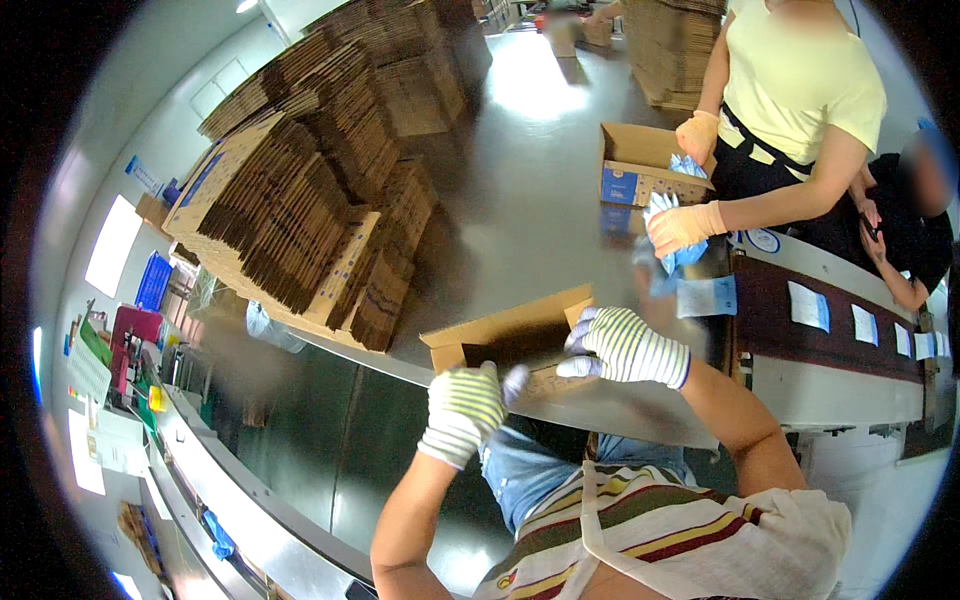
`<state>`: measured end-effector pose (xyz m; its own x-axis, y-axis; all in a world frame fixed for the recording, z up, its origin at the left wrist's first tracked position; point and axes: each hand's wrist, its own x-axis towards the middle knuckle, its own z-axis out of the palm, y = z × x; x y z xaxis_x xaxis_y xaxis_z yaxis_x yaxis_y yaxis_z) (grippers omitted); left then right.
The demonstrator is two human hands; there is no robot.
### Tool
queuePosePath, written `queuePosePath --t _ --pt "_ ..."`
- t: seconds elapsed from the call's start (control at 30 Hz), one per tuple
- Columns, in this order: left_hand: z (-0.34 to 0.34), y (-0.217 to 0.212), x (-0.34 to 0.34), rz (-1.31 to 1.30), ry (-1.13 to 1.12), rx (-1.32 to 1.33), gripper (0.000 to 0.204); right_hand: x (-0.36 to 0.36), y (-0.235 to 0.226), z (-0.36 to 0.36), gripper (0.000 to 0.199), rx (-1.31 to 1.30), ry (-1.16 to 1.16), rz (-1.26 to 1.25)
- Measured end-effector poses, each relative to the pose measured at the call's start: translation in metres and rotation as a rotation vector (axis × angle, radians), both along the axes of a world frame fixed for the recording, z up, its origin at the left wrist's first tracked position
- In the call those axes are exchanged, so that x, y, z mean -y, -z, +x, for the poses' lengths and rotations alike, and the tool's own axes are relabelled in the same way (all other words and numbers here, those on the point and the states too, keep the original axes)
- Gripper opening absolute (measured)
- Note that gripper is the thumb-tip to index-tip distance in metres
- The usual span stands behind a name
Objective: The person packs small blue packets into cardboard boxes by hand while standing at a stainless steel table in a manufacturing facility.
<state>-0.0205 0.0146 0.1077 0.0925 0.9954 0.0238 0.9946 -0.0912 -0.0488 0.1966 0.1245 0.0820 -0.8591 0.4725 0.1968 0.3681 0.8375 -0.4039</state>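
Observation:
An open brown cardboard box (515, 325) stands at the near edge of the metal table, its inside in shadow. My left hand (463, 410), in a white glove with yellow-green stripes, is closed on its near left corner; the thumb is slightly blurred. On the right end, my right hand (635, 347) grips the box wall in a dark-striped white glove, fingers bent over it. Part of the near wall is hidden behind my hands. Just right of the box, a white-and-blue packet (706, 297) lies at the end of the conveyor.
Tall stacks of flattened cardboard boxes (270, 210) fill the table's left side. Across from me, a person in orange gloves (690, 228) holds blue-and-white packets over another open box (622, 150). Several packets lie on a dark conveyor belt (765, 310); another person sits beside it.

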Motion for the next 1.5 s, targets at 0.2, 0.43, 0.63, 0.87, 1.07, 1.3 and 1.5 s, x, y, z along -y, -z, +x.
queuePosePath --t 0.2,0.43,0.63,0.87,1.07,1.3,1.5 --pt "-0.029 0.039 -0.046 -0.044 0.083 0.029 0.059 -0.004 0.013 -0.013 0.024 -0.257 0.080 -0.001" --pt "0.006 0.041 -0.037 0.149 0.037 0.189 0.034 -0.001 0.026 -0.018 0.020 -0.115 0.156 0.271" --pt "0.013 0.039 -0.033 -0.167 0.120 0.094 0.064 -0.003 0.024 -0.026 0.028 -0.037 0.217 0.151" --pt "-0.021 0.026 -0.015 0.122 -0.073 1.140 0.051 0.030 -0.005 0.013 0.062 -0.554 0.536 0.102" --pt "-0.008 0.082 0.010 -0.163 -0.285 1.374 0.057 0.039 -0.046 -0.011 0.078 -0.659 0.457 -0.161" --pt "0.018 0.230 0.035 -0.306 -0.284 2.331 0.071 0.034 -0.002 -0.074 0.054 0.057 0.286 0.077" --pt "-0.005 0.182 0.058 -0.725 -0.481 1.908 0.046 0.040 0.041 -0.087 0.035 0.138 0.193 0.192"
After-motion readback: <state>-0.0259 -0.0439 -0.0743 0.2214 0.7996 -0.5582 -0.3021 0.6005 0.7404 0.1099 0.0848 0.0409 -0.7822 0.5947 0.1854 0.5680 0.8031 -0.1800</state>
